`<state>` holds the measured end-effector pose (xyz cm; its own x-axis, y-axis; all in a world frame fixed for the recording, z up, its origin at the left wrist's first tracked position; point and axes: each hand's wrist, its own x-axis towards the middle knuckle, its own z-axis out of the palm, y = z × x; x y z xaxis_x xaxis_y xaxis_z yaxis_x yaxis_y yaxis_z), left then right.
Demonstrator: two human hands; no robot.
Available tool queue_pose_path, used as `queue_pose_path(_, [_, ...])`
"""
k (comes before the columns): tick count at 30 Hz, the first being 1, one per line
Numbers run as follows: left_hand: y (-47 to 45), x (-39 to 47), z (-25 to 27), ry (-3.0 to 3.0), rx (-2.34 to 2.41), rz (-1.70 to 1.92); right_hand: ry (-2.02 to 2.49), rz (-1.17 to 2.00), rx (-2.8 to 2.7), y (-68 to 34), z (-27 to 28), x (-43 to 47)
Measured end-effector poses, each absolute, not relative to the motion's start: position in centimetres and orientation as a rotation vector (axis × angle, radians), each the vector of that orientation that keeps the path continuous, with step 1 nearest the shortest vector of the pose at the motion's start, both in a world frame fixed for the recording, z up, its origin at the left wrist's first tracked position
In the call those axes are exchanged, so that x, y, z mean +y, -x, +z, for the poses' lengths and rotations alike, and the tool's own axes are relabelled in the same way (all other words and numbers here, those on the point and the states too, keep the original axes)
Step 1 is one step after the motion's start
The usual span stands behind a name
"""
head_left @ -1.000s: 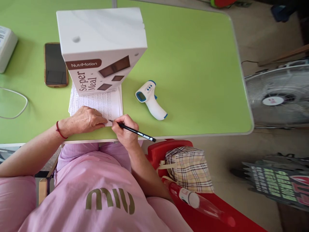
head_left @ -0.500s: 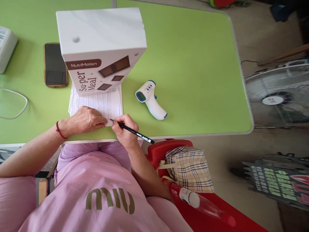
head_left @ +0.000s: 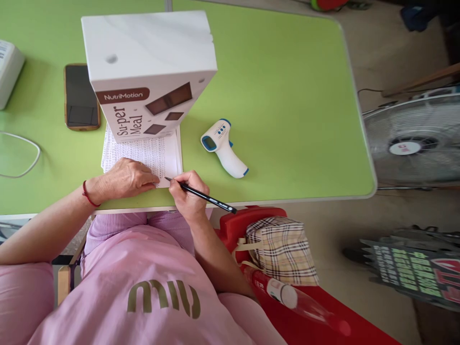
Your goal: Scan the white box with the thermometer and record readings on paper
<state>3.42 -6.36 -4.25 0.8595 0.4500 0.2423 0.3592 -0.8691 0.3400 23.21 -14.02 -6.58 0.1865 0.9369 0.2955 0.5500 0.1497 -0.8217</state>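
My right hand (head_left: 189,195) pinches a black pen (head_left: 215,203); its tip is at the lower right of a handwritten sheet (head_left: 168,152), on or just over the paper. That sheet tops a small stack near the table's front edge. My left hand (head_left: 131,179) rests on the lower part of the paper, its fingers curled together and nothing visible in them. Behind my hands a white NutriMotion box (head_left: 153,52) stands upright on the back part of the stack and hides it. A white and blue infrared thermometer (head_left: 224,148) lies to the right of the papers.
Left of the box lies a phone (head_left: 81,96); a white cable (head_left: 34,143) and a white box (head_left: 9,72) are farther left on the green table (head_left: 287,105). Beside me a red chair (head_left: 247,215) holds a plaid bag (head_left: 280,249) and a bottle (head_left: 287,294). A fan (head_left: 406,148) stands at the right.
My right hand and the pen have shifted slightly to the right across the paper. My left hand stays in about the same spot.
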Motion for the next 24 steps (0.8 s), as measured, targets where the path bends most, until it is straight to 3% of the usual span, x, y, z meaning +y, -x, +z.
queue_pose_path(24, [-3.32,-6.34,-4.20,-2.806,0.591,0.418,1.544,0.518,-1.473,-22.96,-6.54,-14.06])
